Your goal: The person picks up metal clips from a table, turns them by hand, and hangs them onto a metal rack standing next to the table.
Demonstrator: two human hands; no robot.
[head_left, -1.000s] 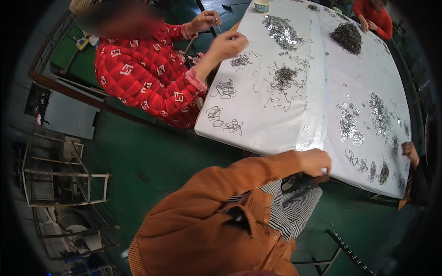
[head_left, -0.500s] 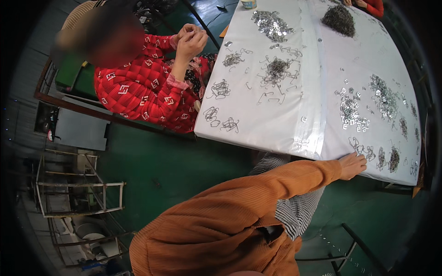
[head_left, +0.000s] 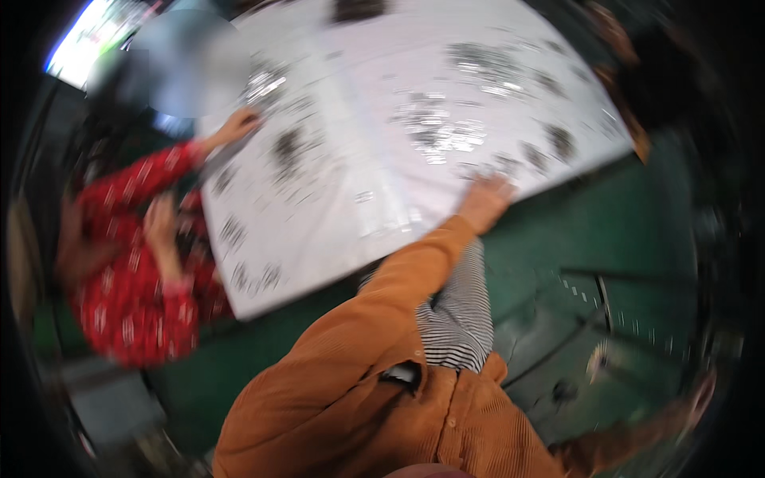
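Observation:
My left hand [head_left: 486,203] rests on the near edge of the white-covered table [head_left: 319,239], fingers stretched out over the top and somewhat blurred. I make out nothing held in it. Just beyond its fingertips lie thin bent wire pieces [head_left: 505,164]. Farther in is a spread of shiny small metal buckle-like pieces [head_left: 437,131], with small dark heaps of metal pieces [head_left: 560,142] to the right. My right hand [head_left: 703,394] is out at the lower right, away from the table; motion smears its fingers.
A co-worker in a patterned red top [head_left: 135,319] sits at the left, one hand [head_left: 241,123] at the table. More loose metal pieces [head_left: 287,147] lie there. A dark clump [head_left: 358,8] is at the far edge. A dark metal frame [head_left: 603,303] stands on the green floor [head_left: 558,231].
The view has swung right and blurred. My right arm has come into view. The co-worker's hands, held together before, are apart, one at the table. My left hand stays at the table edge.

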